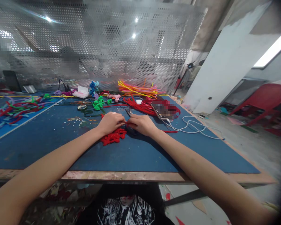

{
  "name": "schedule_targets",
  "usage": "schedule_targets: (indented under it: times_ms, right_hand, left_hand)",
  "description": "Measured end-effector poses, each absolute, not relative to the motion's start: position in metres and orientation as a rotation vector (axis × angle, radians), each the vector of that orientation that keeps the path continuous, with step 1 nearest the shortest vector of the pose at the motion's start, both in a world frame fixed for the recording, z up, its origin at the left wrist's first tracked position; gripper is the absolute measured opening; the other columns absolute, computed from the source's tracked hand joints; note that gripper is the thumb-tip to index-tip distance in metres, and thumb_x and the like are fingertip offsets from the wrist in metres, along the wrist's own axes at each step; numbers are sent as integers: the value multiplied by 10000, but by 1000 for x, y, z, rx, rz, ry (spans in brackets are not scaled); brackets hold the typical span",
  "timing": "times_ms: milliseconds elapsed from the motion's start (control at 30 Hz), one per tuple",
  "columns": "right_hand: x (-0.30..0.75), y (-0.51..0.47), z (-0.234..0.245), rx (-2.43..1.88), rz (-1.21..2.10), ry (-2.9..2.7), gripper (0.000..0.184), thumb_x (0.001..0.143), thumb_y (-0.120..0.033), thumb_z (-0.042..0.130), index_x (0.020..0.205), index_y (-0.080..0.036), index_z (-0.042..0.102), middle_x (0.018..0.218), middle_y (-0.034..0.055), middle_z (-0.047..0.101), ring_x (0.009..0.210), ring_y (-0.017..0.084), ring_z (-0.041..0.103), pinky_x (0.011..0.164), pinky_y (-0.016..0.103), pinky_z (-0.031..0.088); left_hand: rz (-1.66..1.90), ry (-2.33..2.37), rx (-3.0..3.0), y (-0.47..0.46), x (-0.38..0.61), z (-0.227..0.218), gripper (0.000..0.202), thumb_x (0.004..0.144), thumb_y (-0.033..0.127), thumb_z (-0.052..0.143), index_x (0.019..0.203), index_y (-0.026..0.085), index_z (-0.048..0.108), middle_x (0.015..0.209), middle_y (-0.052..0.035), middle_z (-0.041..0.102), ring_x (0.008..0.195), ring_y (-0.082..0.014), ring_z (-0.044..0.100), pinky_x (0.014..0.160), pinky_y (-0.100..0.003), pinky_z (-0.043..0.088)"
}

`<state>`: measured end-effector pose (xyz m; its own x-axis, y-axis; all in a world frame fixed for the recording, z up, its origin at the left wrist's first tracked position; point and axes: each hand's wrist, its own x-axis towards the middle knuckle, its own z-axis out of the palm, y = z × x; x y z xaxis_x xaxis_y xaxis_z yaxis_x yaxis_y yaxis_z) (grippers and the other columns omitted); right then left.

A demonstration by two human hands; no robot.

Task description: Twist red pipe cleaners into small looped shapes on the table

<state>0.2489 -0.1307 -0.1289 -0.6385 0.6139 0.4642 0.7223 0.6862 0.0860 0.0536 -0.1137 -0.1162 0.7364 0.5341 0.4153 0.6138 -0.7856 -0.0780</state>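
Note:
My left hand [111, 122] and my right hand [142, 124] meet at the middle of the blue table [61, 147], fingertips together on a red pipe cleaner piece [126, 123]. A bunch of twisted red pipe cleaner shapes [113, 137] lies just under my left hand. Scissors [129, 112] rest just beyond my fingers. What exactly sits between the fingertips is too small to make out.
A phone [162, 110] with a white cable [194, 126] lies right of my hands on a heap of red pipe cleaners [142, 106]. Orange and yellow pipe cleaners [138, 89], green shapes [98, 103], a tape roll [81, 107] and a mixed pile [16, 109] sit farther back. A perforated metal screen [103, 47] stands behind.

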Motion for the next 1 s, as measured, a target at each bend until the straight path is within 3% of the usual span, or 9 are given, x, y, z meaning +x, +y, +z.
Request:
schedule_targets:
  times_ms: [400, 1000]
  right_hand:
    - [246, -130, -134, -941, -89, -2315, 137, 832, -260, 535, 780, -158, 609, 711, 17, 566, 638, 108, 475, 586, 208, 306]
    - [234, -140, -128, -1054, 101, -2131, 198, 805, -224, 513, 619, -157, 522, 598, -4, 501, 542, 98, 398, 515, 214, 268]
  left_hand:
    - [-561, -918, -2685, -116, 54, -113, 152, 839, 296, 538, 829, 187, 643, 820, -12, 688, 789, -180, 618, 697, -288, 387]
    - [-583, -955, -2674, -120, 56, -111, 212, 859, 334, 495, 819, 181, 635, 803, -24, 676, 734, -173, 602, 677, -279, 394]
